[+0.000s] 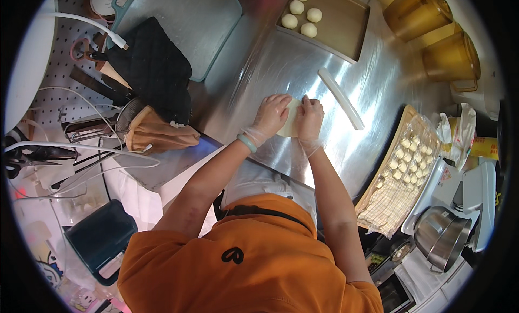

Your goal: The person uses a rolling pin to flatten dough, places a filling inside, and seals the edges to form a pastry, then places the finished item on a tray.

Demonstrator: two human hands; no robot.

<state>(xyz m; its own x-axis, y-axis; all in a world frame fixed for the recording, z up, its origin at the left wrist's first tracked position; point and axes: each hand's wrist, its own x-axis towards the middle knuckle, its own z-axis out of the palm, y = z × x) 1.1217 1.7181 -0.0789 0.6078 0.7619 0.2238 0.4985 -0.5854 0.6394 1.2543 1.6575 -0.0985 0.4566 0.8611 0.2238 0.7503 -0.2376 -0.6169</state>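
Note:
A flat, pale piece of dough [290, 120] lies on the shiny metal worktop [259, 91] in front of me. At its left edge is my left hand [271, 116], in a clear plastic glove, with the fingers curled together on the dough. My right hand [310, 117], gloved too, grips the right edge with bent fingers. My hands partly cover the dough. A white rolling pin [341, 99] rests on the worktop, right of my right hand and touching neither hand.
Several round dough balls [308, 30] sit on a baking tray [340, 26] at the back. To the right, a wooden board [361, 207] bears small dough pieces under plastic. A stand mixer [478, 199] and steel bowl [443, 237] stand beyond. Cloths [157, 69] and cables lie left.

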